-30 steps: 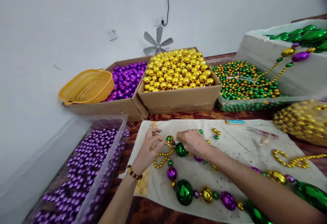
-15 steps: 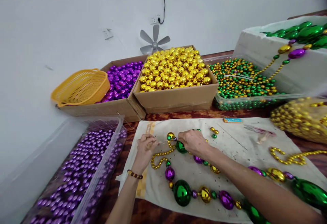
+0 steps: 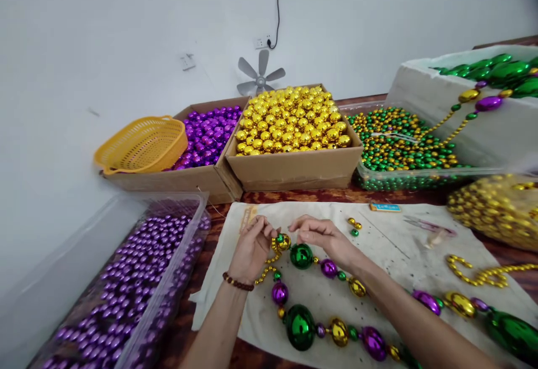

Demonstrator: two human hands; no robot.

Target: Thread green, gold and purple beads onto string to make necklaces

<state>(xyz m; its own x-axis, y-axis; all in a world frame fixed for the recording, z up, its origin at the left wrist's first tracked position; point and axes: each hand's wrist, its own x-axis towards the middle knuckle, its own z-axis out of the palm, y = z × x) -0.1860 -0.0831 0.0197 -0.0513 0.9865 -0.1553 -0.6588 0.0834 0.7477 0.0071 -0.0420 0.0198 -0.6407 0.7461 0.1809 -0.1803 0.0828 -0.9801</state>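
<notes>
A string of green, gold and purple beads (image 3: 301,327) curves over the pale cloth (image 3: 252,324). At its upper left end, my left hand (image 3: 254,243) is closed in a pinch beside a small green bead and a gold bead (image 3: 284,241); what lies between the fingertips is too small to make out. My right hand (image 3: 319,234) hovers just above the large green bead (image 3: 301,256), fingers apart and pointing left, with nothing visible in it. Thin gold beads (image 3: 265,272) hang below my left hand, partly hidden by it.
Behind the cloth stand boxes of purple beads (image 3: 210,133) and gold beads (image 3: 294,122), and a tub of green and gold beads (image 3: 403,139). A purple bead bin (image 3: 143,268) is at left. Scissors (image 3: 428,225) and a needle (image 3: 384,236) lie on the cloth.
My left hand has moved right to the gold bead. My right hand has opened from its closed grip above the large green bead. The view has shifted slightly.
</notes>
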